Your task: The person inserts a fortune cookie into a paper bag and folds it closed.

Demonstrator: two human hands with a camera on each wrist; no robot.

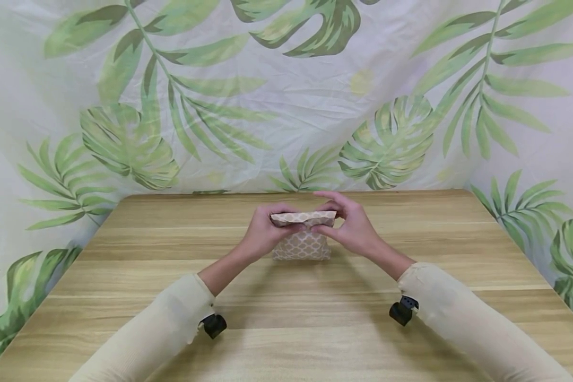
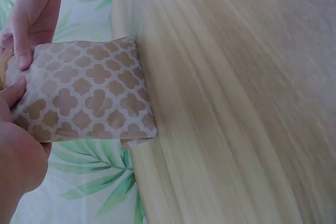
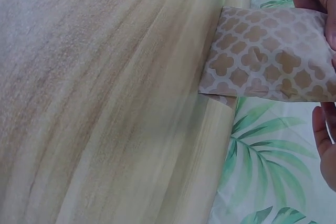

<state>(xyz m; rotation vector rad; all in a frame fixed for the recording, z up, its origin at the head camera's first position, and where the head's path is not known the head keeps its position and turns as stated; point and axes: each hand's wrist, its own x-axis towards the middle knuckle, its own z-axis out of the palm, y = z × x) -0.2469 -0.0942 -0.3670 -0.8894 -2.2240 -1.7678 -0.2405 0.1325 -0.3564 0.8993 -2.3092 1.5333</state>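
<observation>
A tan paper bag (image 1: 301, 248) with a white lattice pattern stands upright on the wooden table, its bottom on the tabletop. Its upper edge shows as a flap or fold toward the head camera; whether the mouth is open I cannot tell. My left hand (image 1: 265, 229) pinches the upper left part, thumb in front and fingers behind. On the upper right, my right hand (image 1: 355, 227) pinches it likewise, index finger raised. The left wrist view shows the flat patterned face of the bag (image 2: 86, 98), both thumbs near its top. The bag's contents are hidden.
The wooden table (image 1: 296, 345) spreads out around the bag. Behind it hangs a white cloth (image 1: 305, 116) printed with green leaves. A small black wrist camera (image 1: 213, 326) sits under the left sleeve, another black camera (image 1: 402, 312) under the right.
</observation>
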